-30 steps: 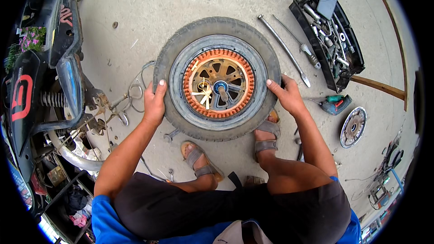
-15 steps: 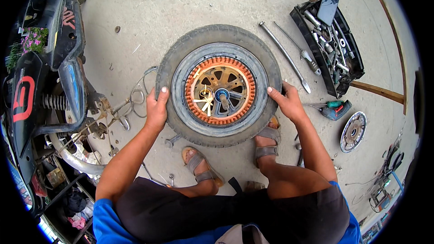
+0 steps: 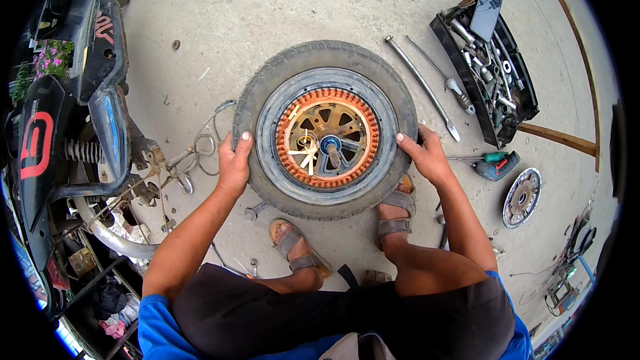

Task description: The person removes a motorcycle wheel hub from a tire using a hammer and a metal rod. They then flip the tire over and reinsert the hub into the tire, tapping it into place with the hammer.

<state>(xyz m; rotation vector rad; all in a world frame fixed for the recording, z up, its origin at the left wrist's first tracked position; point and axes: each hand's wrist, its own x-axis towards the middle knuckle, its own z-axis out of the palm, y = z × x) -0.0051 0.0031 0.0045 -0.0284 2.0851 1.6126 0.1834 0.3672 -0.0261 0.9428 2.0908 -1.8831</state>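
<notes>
Between my hands is a hub motor wheel (image 3: 325,208) with a black tyre, its open side facing up. A ring of copper windings (image 3: 374,135) lines the inside, and pale yellow wire ends (image 3: 308,155) stick out beside the axle (image 3: 333,155). My left hand (image 3: 235,163) grips the left side of the tyre, thumb on the sidewall and fingers hidden round the edge. On the opposite side my right hand (image 3: 427,155) holds the tyre the same way. The wheel is over the floor just in front of my sandalled feet; its underside is hidden.
At left stands a partly stripped scooter (image 3: 100,127). To the right lie a long metal bar (image 3: 423,89), a screwdriver (image 3: 460,97), a black toolbox (image 3: 490,70) full of sockets and wrenches, a power drill (image 3: 497,165) and a round motor cover (image 3: 522,198). A bolt (image 3: 255,211) lies near my left foot.
The view has shifted slightly, with the whole scene a little lower and to the right. Both hands keep the same hold on the wheel.
</notes>
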